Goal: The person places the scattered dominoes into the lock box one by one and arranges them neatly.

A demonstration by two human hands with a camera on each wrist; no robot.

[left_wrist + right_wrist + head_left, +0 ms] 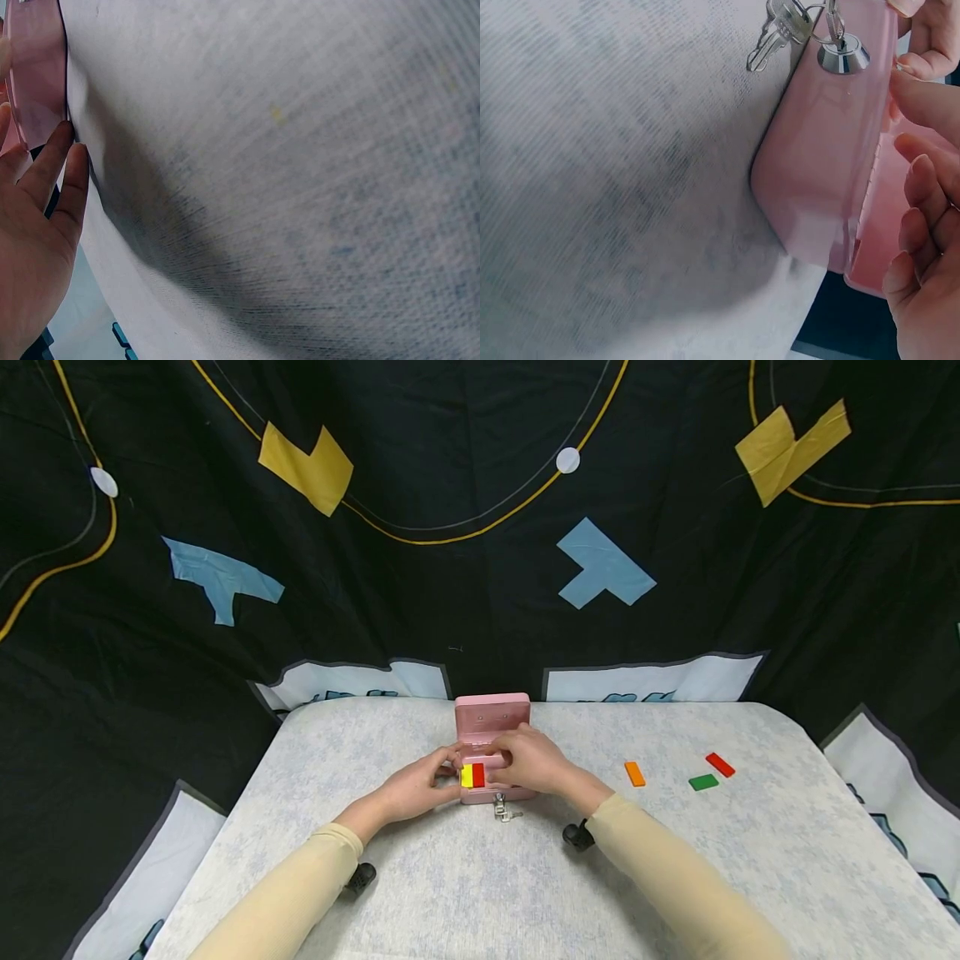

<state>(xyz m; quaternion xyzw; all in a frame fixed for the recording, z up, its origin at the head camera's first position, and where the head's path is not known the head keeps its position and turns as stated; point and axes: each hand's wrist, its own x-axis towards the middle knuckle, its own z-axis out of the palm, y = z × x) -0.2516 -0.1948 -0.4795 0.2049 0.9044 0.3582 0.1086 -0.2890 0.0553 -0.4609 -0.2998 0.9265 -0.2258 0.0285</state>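
Observation:
A small pink metal box (480, 797) stands on the table with its lid (492, 712) raised at the back. Inside, on the left, a yellow block (467, 776) and a red block (478, 775) lie side by side. My left hand (417, 786) is at the box's left side, its fingers lightly bent and the fingertips right at the wall. Reaching over the right part of the box is my right hand (536, 762), thumb and forefinger spread with nothing visible between them. Keys (784, 30) hang from the front lock (844, 56).
Right of the box, an orange block (634, 773), a green block (703, 782) and another red block (720, 765) lie on the pale cloth-covered table (450, 893). A dark curtain (465, 602) hangs behind the table's far edge.

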